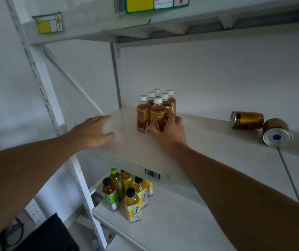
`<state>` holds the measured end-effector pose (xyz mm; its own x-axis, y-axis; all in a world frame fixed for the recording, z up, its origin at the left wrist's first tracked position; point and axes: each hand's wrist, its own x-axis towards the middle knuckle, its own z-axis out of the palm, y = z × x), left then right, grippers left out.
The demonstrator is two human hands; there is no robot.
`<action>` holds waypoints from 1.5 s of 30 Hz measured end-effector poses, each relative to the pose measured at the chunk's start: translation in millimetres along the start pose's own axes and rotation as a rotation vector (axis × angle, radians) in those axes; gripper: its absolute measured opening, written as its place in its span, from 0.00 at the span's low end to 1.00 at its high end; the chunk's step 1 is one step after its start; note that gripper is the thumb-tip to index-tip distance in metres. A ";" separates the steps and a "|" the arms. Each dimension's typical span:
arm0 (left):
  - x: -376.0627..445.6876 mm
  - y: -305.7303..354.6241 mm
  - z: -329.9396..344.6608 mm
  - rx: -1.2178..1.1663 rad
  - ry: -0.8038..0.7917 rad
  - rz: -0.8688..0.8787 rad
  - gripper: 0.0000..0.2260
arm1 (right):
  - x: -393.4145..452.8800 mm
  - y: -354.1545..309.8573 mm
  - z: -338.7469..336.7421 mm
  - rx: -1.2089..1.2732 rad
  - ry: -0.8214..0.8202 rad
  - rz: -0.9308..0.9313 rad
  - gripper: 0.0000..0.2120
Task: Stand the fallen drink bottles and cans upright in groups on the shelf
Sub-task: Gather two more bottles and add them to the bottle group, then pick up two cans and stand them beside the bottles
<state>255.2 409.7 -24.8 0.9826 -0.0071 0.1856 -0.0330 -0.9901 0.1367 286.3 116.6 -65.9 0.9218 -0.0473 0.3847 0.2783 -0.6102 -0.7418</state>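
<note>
Several amber tea bottles (143,115) with white caps stand upright in a tight cluster near the left end of the white shelf (208,151). My right hand (170,131) wraps around the front bottle of the cluster, fingers on its right side and thumb at its base. My left hand (92,131) lies flat and spread on the shelf's left corner, holding nothing. Two gold cans lie on their sides at the right: one can (247,120) points left, the other can (277,133) shows its silver bottom.
On the lower shelf (172,223) stand several green and yellow tea bottles (132,205) with dark caps. An upper shelf (94,28) with labels hangs overhead. A perforated upright post (41,91) runs down the left side. A dark object (49,236) sits at bottom left.
</note>
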 end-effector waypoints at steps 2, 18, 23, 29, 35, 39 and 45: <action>-14.7 -5.6 -8.1 0.027 -0.002 -0.020 0.40 | 0.1 -0.1 -3.4 0.007 -0.030 0.002 0.49; -77.2 34.8 -4.6 -0.105 0.022 0.152 0.42 | -126.0 -0.8 -135.8 -0.592 -0.111 0.170 0.50; -91.8 69.1 14.6 -0.174 -0.012 0.280 0.45 | -190.3 -3.2 -183.3 -0.677 -0.063 0.260 0.49; -112.0 125.2 12.4 -0.190 -0.004 0.379 0.43 | -238.3 2.9 -248.7 -0.712 0.011 0.316 0.46; -145.0 191.5 -10.8 -0.130 -0.002 0.420 0.41 | -272.2 28.9 -308.8 -0.690 0.035 0.353 0.46; -166.4 244.3 -27.3 -0.108 -0.017 0.430 0.39 | -286.3 51.0 -354.3 -0.680 0.033 0.322 0.46; -198.2 328.6 -21.4 -0.078 -0.032 0.475 0.39 | -302.8 86.9 -406.2 -0.668 0.016 0.285 0.50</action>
<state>45.7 88.8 4.1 0.8609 -0.4613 0.2148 -0.4916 -0.8630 0.1169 -78.3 -243.4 -23.7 0.9286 -0.2845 0.2383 -0.2007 -0.9250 -0.3225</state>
